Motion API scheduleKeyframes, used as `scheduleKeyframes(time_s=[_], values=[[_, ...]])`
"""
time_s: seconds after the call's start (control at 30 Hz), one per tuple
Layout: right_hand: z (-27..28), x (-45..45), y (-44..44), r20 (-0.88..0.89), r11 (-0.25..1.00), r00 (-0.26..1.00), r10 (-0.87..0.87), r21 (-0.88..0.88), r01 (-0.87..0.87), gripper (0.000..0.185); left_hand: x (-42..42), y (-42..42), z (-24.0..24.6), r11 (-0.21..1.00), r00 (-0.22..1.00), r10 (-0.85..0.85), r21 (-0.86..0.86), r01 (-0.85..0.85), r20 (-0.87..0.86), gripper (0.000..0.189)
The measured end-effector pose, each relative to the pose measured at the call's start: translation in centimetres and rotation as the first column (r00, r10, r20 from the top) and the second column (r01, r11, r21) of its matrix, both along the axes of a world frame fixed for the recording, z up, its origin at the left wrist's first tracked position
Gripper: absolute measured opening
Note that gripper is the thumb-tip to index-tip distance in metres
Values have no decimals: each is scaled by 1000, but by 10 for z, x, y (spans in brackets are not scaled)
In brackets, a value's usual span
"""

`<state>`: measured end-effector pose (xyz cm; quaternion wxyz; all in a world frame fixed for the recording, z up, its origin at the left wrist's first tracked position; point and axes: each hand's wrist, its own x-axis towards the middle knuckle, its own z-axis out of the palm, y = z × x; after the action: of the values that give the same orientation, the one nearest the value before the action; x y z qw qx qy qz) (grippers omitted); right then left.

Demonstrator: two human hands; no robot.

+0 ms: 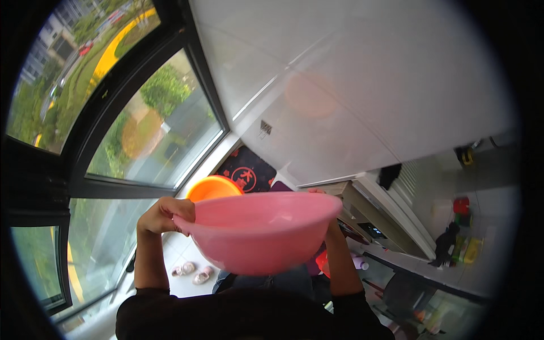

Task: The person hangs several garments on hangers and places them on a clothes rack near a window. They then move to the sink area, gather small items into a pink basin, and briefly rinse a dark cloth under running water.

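A large pink plastic basin is held up in front of my body, tilted so that part of its inside shows. My left hand grips the rim at the left end, thumb over the edge. At the opposite end my right hand is mostly hidden behind the basin; a few fingertips show over the far rim, and the forearm runs up to that side. Just beyond the basin, an orange plastic basin is partly covered by the pink one.
Tall black-framed windows line the left side. A pale wall rises ahead, with a dark mat at its foot. Sparkly shoes rest on the tiled floor. To the right is an appliance with a lit display.
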<state>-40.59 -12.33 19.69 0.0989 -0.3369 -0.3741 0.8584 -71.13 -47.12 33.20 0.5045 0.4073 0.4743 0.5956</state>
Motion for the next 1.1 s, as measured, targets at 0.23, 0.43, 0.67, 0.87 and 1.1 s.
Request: scheduleKeyframes(time_s=[0.23,0.43,0.67,0.87,1.1], values=[[81,105,-10,-135,886,991,-9,459,71,57,79,59,117,968,660,-149,26,248,-736,17],[124,235,-12,-168,981,969,-181,-101,166,67,193,92,153,899,419,-152,51,435,-895,18],[59,442,-92,65,895,903,-425,-119,430,50,326,140,143,851,296,-240,-53,523,-925,36],[69,551,-145,-120,552,558,-821,75,830,65,381,162,130,977,250,-46,9,215,-967,44],[120,607,-126,-241,-15,102,-965,440,898,63,373,190,133,997,134,-2,7,70,-991,36]])
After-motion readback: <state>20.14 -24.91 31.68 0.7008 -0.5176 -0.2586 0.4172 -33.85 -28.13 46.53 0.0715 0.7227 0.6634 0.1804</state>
